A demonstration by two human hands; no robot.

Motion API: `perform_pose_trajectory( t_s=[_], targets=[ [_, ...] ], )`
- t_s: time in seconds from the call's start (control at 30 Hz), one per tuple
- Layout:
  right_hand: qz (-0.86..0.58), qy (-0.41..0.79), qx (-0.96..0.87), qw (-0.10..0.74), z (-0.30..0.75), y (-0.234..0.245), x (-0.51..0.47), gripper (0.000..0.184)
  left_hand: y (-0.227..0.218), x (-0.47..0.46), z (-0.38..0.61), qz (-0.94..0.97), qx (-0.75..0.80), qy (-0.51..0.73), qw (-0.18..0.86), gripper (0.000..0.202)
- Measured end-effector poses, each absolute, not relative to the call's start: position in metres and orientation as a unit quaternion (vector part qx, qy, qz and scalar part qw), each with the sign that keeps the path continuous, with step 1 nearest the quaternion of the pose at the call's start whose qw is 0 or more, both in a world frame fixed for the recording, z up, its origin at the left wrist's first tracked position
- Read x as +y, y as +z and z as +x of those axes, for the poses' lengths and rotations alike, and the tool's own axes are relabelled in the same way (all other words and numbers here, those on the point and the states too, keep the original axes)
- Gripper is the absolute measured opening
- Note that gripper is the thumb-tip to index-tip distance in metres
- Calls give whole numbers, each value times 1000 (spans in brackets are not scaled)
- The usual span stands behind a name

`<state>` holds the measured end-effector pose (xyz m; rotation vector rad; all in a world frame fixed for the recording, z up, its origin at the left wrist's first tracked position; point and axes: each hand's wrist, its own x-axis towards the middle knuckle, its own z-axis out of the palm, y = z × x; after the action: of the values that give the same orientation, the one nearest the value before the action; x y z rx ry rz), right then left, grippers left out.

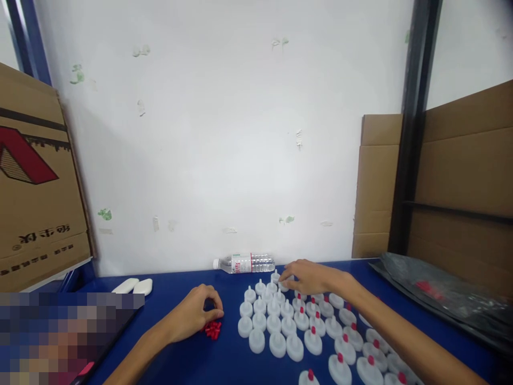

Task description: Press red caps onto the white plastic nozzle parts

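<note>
Small squat white nozzle bottles (273,324) stand in rows on the blue table, some with red tips on their nozzles. My right hand (306,275) reaches over the back of the group. Its fingers bend down around the top of a white nozzle bottle (284,286), and the fingers hide that nozzle. To the left of the bottles, my left hand (200,310) is bent with thumb and forefinger pressed together. Directly below its fingertips lies a small pile of red caps (213,330). Whether a cap is inside that pinch is too small to tell.
A clear plastic water bottle (250,263) lies against the white wall. Two white oval objects (136,286) sit at the left, near a pixelated dark-edged object (60,339). Grey plastic bags (444,299) lie at the right. Cardboard boxes (40,214) flank the table.
</note>
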<state>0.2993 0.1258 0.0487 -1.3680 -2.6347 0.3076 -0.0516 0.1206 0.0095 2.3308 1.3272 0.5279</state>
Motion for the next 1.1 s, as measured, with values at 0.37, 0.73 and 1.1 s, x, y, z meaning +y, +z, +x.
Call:
perform_pose_trajectory(
  t_s=[0.37,0.73,1.1],
  targets=[
    [-440,2,-880,182,274,71,99,18,24,112,-33,796,477,344,148,30],
    [-314,-46,-932,174,226,70,58,26,22,86,-9,825,361,417,125,20],
    [-319,-94,-931,150,223,74,51,39,19,79,-4,822,323,457,106,14]
  ],
)
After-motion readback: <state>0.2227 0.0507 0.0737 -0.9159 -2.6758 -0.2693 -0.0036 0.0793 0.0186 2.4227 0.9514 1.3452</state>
